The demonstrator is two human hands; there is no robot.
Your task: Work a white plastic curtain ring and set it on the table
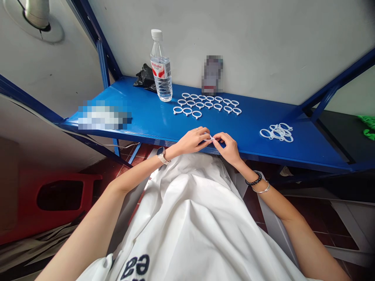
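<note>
At the front edge of the blue shelf, my left hand (197, 139) and my right hand (226, 146) meet, fingertips pinched together. Between them is a white plastic ring (211, 137), mostly covered by the fingers, so its full shape is hidden. Beyond my hands, several white rings with small tabs, resembling curtain rings (199, 105), lie in rough rows. Off to the right of my right hand is a loose, overlapping pile of similar white rings (277, 134).
A water bottle (163, 76) stands upright at the back, beside a crumpled black plastic bag (145, 78). A blurred upright object (212, 74) leans at the wall. Another blurred pale item (102, 116) lies at the shelf's left. Blue metal posts (103, 62) frame the shelf (246, 132).
</note>
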